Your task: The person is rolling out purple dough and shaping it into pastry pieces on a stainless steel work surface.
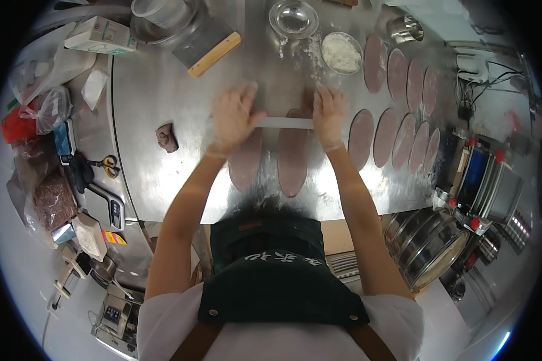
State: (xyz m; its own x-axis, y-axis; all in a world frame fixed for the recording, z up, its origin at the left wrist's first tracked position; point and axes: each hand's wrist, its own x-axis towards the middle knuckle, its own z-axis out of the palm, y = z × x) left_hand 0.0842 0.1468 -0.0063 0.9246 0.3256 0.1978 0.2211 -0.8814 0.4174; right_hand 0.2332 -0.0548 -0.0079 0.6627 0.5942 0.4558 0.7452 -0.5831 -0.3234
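A white rolling pin (286,123) lies crosswise over two long, flat purplish-brown dough pieces, the left dough piece (246,165) and the right dough piece (292,165). My left hand (235,117) rests on the pin's left end, fingers stretched forward and thumb out to the side. At the other end, my right hand (330,114) presses with its fingers extended, slightly blurred. Both hands seem to wear thin clear gloves. A small dough lump (167,138) sits left of my left hand. Several rolled dough ovals (361,139) lie in two rows to the right.
Beyond my hands are a wooden-handled dough scraper (215,55), a metal bowl (294,19) and a bowl of white flour (342,53). Scissors (109,166) and a scale (107,206) lie at left. At right stands a roller machine (485,180) beside a large round sieve (424,243).
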